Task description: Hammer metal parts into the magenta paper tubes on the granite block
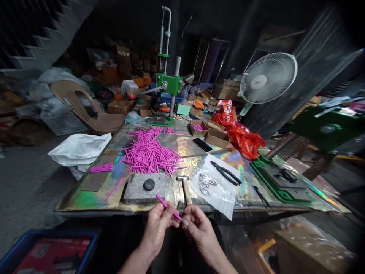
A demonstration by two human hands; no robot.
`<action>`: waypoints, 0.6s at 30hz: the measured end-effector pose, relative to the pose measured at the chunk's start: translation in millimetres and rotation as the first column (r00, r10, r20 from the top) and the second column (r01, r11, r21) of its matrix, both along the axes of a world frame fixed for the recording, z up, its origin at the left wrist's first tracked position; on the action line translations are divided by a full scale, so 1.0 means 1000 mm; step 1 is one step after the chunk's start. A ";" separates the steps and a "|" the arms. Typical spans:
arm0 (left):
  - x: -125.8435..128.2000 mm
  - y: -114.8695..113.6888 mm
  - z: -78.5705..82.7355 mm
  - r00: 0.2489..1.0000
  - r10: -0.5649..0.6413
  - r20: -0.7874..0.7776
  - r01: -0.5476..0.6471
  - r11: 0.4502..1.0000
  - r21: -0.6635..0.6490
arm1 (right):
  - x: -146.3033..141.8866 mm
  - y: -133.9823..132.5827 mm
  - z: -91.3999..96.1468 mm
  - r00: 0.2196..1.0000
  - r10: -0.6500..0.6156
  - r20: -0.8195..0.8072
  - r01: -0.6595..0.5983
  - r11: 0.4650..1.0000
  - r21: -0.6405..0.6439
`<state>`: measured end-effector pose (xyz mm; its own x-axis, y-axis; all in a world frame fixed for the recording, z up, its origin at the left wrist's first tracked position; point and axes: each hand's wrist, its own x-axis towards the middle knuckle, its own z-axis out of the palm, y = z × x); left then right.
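Observation:
Between the thumb and fingers of my left hand (158, 225) is a slim magenta stick (161, 201), slanting down to the right. My right hand (199, 225) is closed in a pinch at the stick's lower end; whatever its fingertips hold is too small to make out. Just beyond my hands lies a hammer (187, 193) with a pale wooden handle. A grey stone block (131, 190) carries a round black piece (149, 185) to the left of it. Behind the block spreads a large pile of magenta sticks (151, 152).
Pliers (225, 173) and small metal pieces (207, 183) in clear plastic lie on a white sheet (228, 203). Farther off are a phone (202, 145), small cardboard boxes (217, 138) and a green hand press (169, 84). Another green press base (279, 182) stands right.

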<state>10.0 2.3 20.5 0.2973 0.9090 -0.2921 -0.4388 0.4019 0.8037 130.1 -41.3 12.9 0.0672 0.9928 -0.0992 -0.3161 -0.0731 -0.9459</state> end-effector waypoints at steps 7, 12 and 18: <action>0.003 -0.002 -0.003 1.000 0.002 0.023 -0.001 1.000 -0.020 | -0.001 0.001 -0.009 0.999 -0.032 -0.040 0.032 0.999 -0.007; 0.001 0.000 -0.006 0.999 0.032 0.010 -0.032 0.999 -0.015 | -0.001 0.005 -0.015 0.997 -0.061 -0.038 0.059 0.998 -0.036; -0.001 0.002 -0.008 0.997 0.064 0.032 -0.062 0.996 -0.057 | -0.004 0.010 -0.020 0.997 -0.065 -0.045 0.063 0.997 -0.054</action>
<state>9.5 4.2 12.9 0.2502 0.9089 -0.3335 -0.4915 0.4160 0.7651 126.4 -31.7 -7.5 0.1247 0.9800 -0.1551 -0.3653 -0.1000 -0.9255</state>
